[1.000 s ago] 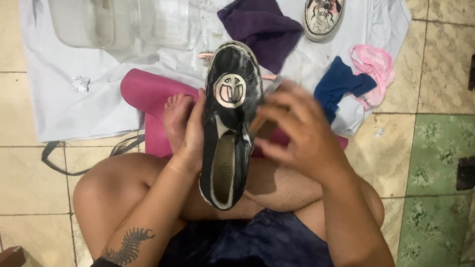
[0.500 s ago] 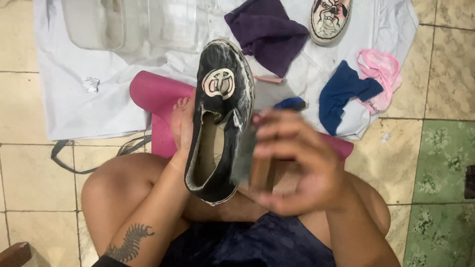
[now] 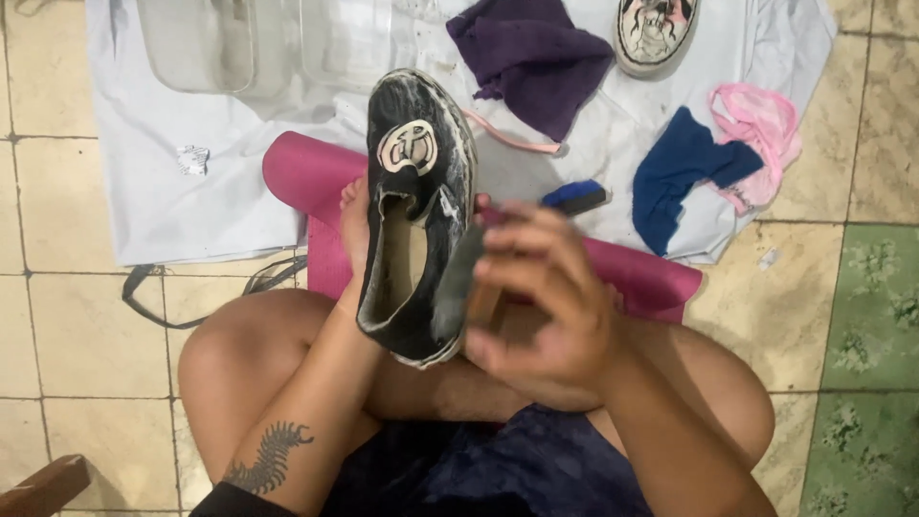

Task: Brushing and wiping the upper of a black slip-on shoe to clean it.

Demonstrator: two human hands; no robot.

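A person sits cross-legged on a tiled floor [image 3: 77,325], and the black slip-on shoe [image 3: 416,215] stands at the centre of the frame, toe pointing up, its opening facing the camera. Streaks of white suds lie on its toe and along its right edge. The left hand [image 3: 356,225] is behind the shoe on its left side; only the fingertips show past the edge, closed around the shoe and holding it up. The right hand [image 3: 541,297] is at the shoe's right edge, fingers curled shut on a brush [image 3: 469,278], whose dark head lies against the side of the shoe; the handle is mostly hidden by the fingers.

Against the frame of half a second ago, the shoe is turned a little more upright and the round white emblem on its toe sits higher in the picture. The right hand has shifted upward along the shoe's side, and the brush is now pressed closer to the sole edge. A second ago the shoe was tilted further, showing more of its toe.

Beneath the hands lies a pink mat [image 3: 306,172], partly on a white sheet [image 3: 163,182] spread over the floor. On the sheet, a purple cloth [image 3: 531,53] lies at upper centre, a second shoe [image 3: 656,29] at the upper right edge, a dark blue cloth [image 3: 680,172] to the right and a pink cloth [image 3: 761,124] just beside it. A clear plastic tub [image 3: 206,43] stands at upper left. A small blue object [image 3: 572,196] lies just above the right hand.
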